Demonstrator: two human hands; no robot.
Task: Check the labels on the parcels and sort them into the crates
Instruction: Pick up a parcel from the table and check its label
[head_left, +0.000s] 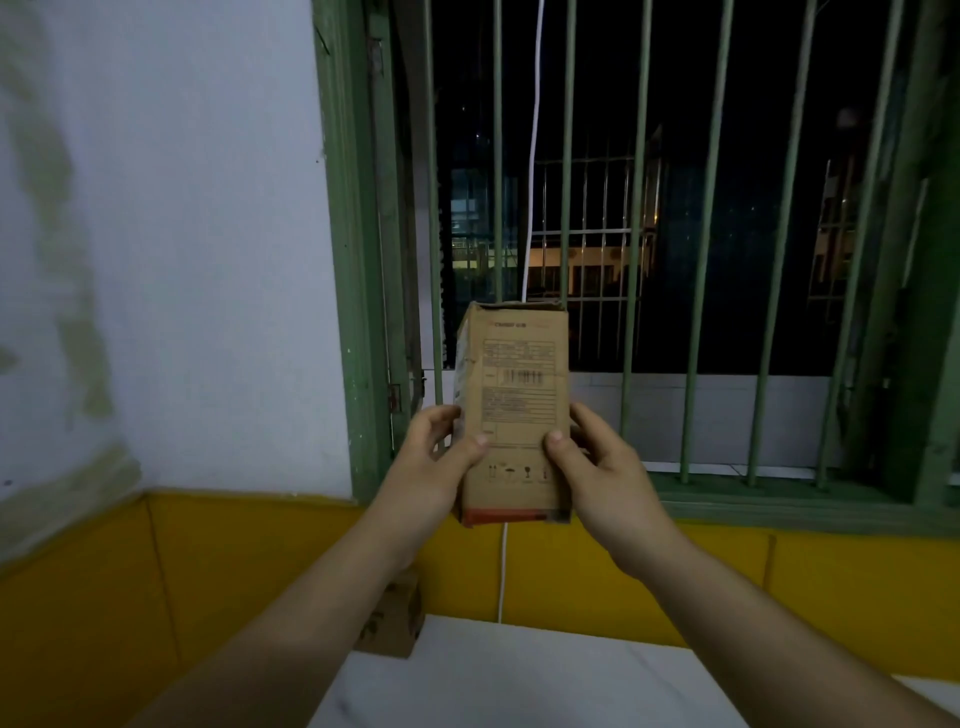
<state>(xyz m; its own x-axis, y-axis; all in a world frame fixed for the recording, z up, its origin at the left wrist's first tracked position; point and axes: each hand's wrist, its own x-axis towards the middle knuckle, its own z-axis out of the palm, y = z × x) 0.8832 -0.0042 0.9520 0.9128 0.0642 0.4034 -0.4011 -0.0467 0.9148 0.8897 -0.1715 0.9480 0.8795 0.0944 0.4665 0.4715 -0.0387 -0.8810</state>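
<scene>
Parcel (511, 410) held up in front of the window bars (639, 208), gripped at its lower half by both hands: left hand (441, 462) wrapped around the left edge, thumb pressed on the printed face; right hand (592, 462) the same on the right edge. Long axis upright, printed label and barcode turned toward the camera, open torn end on top, red band at the bottom. Dim light and small print (hardly readable here), so a wrong reading and a wrong crate quite possible. No crates in view. Second carton (392, 618) resting below, at the white table (519, 686) edge.
</scene>
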